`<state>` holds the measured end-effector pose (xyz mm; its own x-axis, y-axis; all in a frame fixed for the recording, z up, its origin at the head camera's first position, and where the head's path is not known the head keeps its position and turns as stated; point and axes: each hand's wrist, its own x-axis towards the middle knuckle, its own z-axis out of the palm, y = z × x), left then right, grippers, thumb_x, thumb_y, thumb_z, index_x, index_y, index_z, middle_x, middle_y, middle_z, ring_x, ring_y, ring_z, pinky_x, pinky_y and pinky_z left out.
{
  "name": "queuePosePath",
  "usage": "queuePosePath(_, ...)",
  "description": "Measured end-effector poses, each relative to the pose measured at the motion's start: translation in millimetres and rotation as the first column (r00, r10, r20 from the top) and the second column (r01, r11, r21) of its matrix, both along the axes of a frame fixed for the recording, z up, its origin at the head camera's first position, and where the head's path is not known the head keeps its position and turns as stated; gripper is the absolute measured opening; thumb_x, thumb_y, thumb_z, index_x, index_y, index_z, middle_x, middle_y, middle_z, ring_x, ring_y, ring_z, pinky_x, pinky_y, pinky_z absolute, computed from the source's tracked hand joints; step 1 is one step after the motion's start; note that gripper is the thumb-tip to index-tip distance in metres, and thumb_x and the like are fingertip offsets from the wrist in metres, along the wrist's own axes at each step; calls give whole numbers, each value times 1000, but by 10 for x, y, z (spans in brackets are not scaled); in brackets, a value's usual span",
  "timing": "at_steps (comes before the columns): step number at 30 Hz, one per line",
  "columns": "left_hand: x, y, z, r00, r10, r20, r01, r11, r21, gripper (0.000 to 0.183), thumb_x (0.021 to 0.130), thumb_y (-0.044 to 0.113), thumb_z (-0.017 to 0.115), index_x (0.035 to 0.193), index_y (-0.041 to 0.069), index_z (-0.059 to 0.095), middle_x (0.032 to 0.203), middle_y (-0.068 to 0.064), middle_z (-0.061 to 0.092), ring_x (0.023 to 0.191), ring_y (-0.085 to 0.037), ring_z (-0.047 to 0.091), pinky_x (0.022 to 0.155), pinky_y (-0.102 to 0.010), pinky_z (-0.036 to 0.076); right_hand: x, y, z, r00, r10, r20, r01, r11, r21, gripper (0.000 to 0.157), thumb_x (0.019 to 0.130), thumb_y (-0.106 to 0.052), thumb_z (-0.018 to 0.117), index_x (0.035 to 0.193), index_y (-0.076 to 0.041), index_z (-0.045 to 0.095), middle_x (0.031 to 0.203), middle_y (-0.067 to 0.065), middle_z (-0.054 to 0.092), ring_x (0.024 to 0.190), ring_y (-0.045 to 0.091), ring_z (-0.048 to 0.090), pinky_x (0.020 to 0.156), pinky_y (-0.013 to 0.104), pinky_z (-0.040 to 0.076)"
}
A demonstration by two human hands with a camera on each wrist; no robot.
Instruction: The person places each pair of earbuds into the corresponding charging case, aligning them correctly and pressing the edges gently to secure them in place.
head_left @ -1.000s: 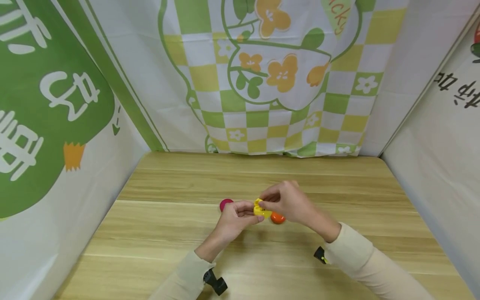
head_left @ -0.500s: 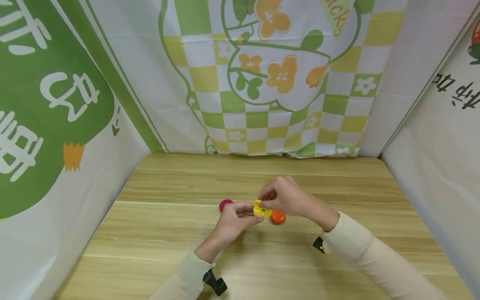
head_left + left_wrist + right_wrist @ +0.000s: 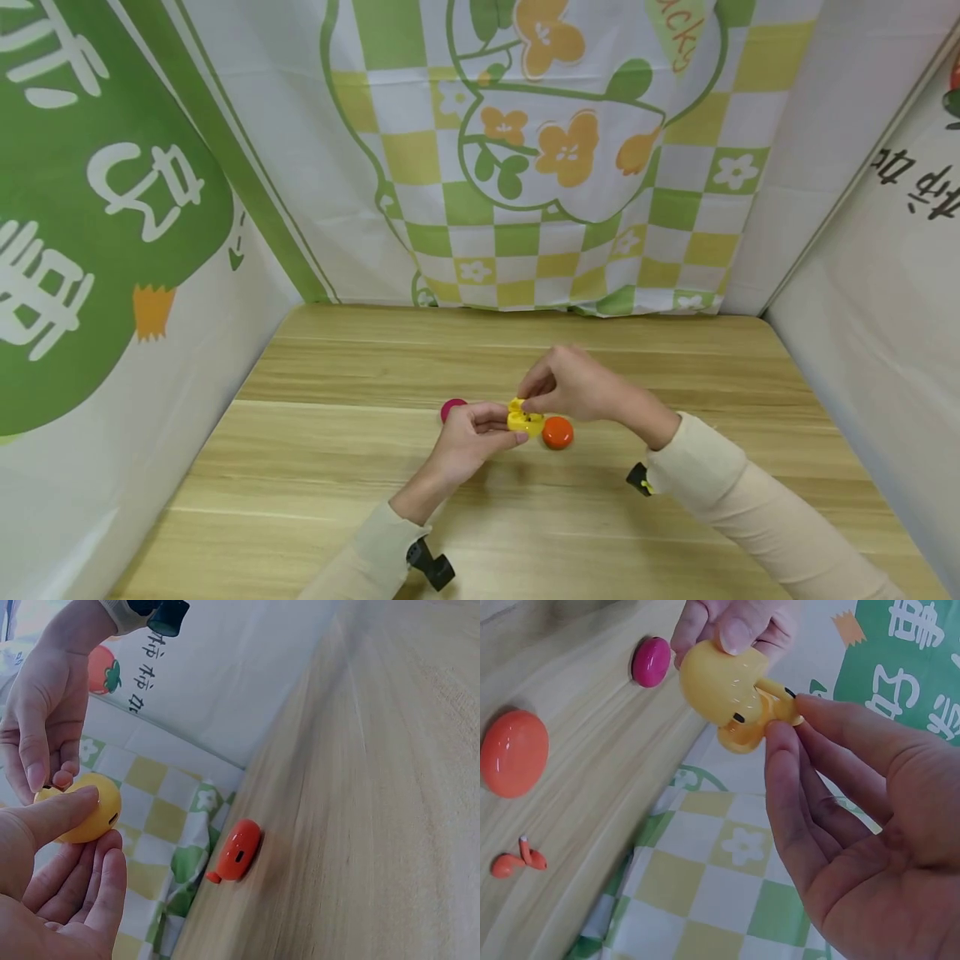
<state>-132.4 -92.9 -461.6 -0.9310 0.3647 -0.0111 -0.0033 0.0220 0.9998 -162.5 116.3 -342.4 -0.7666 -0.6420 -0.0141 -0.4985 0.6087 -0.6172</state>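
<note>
Between both hands, raised above the table, is a glossy yellow earbud charging case [image 3: 525,426] with its lid up. My left hand [image 3: 465,443] holds it between thumb and fingers, as the left wrist view also shows. At the case's opening, my right hand [image 3: 573,385] pinches a small yellow earbud [image 3: 786,706] with thumb and fingertips. The earbud's stem overlaps the case in the right wrist view. Just right of the yellow case, an orange earbud case [image 3: 557,432] lies on the table. A magenta case [image 3: 453,407] sits behind my left hand, partly covered by it.
Loose orange earbuds [image 3: 519,859] lie on the wooden table [image 3: 360,358] near the orange case. Printed curtains [image 3: 570,250] hang along the table's back and sides. Small black cameras [image 3: 431,565] are strapped to the wrists.
My right hand has risen slightly away from the table's front, uncovering more of the orange case. The left hand keeps its hold on the yellow case, nearly unmoved.
</note>
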Motion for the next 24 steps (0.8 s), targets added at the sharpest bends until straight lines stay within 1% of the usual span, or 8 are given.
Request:
queuePosePath(7, -4, -8, -35, 1000, 4, -11, -4, 1000, 4, 30, 91, 8, 84, 118, -2, 76, 115, -18, 79, 93, -13, 77, 84, -23, 64, -7, -51, 13, 997, 71, -39, -67, 993, 97, 7, 94, -7, 79, 97, -10, 84, 90, -3, 80, 74, -1, 67, 69, 16, 59)
queuePosePath(10, -4, -11, -40, 1000, 0, -19, 1, 1000, 7, 30, 91, 8, 83, 118, -3, 75, 115, -19, 79, 93, -12, 76, 84, -22, 64, 6, -80, 4, 987, 123, -104, -112, 988, 102, 8, 93, -3, 79, 95, -9, 84, 89, 0, 80, 74, 0, 67, 68, 15, 58)
queuePosePath(14, -7, -11, -36, 1000, -2, -23, 3, 1000, 4, 30, 92, 9, 82, 118, -4, 75, 115, -20, 78, 93, -11, 76, 85, -22, 64, 27, -106, -16, 970, 166, -178, -154, 985, 75, 8, 92, 1, 79, 93, -6, 84, 89, 4, 81, 74, 2, 69, 67, 13, 58)
queuePosePath(16, -9, -9, -29, 1000, -1, -24, 1, 1000, 3, 30, 92, 8, 82, 118, -4, 75, 116, -20, 78, 94, -11, 77, 86, -23, 64, 34, -98, -21, 970, 158, -183, -150, 987, 55, 8, 92, 1, 79, 95, -4, 84, 91, 6, 81, 75, 2, 70, 68, 13, 58)
queuePosePath(18, -10, -6, -19, 1000, 0, -21, 0, 1000, 2, 30, 92, 8, 83, 118, -3, 75, 116, -19, 78, 94, -12, 77, 86, -23, 64, 33, -77, -10, 977, 133, -165, -129, 991, 35, 8, 92, 0, 79, 98, -4, 84, 93, 6, 82, 76, 3, 71, 69, 14, 59)
queuePosePath(23, -15, -5, -1, 1000, 7, -8, -7, 1000, -1, 31, 91, 9, 84, 119, -1, 76, 118, -18, 79, 97, -15, 77, 87, -24, 64, -25, 36, 46, 994, 41, -105, -41, 999, -2, 9, 95, -9, 79, 103, -7, 83, 98, 4, 82, 81, 6, 75, 73, 19, 63)
queuePosePath(24, -17, -6, 1, 1000, 7, -6, -7, 1000, 1, 32, 91, 9, 84, 120, -1, 76, 118, -18, 78, 98, -16, 77, 88, -24, 64, -45, 65, 53, 996, 23, -91, -24, 1000, -8, 10, 96, -12, 78, 104, -8, 83, 99, 4, 82, 81, 6, 75, 72, 20, 63)
